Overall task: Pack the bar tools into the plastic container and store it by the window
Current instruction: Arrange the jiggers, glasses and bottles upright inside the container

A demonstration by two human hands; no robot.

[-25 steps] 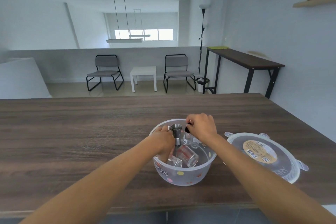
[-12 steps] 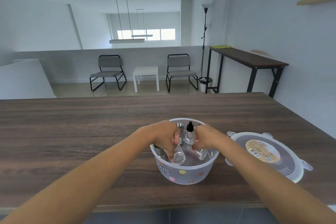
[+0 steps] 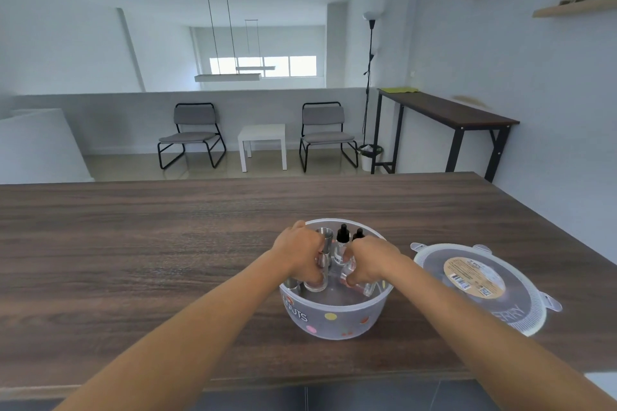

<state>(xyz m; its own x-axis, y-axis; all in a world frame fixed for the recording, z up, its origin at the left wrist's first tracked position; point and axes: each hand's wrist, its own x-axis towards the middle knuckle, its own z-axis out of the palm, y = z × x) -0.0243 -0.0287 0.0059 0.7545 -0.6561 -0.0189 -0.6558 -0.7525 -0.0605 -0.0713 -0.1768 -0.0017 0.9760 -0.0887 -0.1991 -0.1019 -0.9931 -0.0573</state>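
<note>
- Two hands reach into the plastic container [image 3: 337,317], a round translucent tub with coloured dots, standing on the dark wooden table [image 3: 133,243] near its front edge
- The left hand [image 3: 298,255] has its fingers curled round a clear glass [image 3: 317,282] inside the tub, just beside the steel jigger [image 3: 324,240], which stands upright
- The right hand [image 3: 369,260] is closed on another clear glass [image 3: 359,285], lying tilted against the right wall
- Two dropper bottles with black caps (one [image 3: 342,243] clearly seen, the other [image 3: 359,233] mostly hidden behind the right hand) stand upright at the middle and back
- The lid [image 3: 480,287] lies flat on the table just right of the tub, apart from it
</note>
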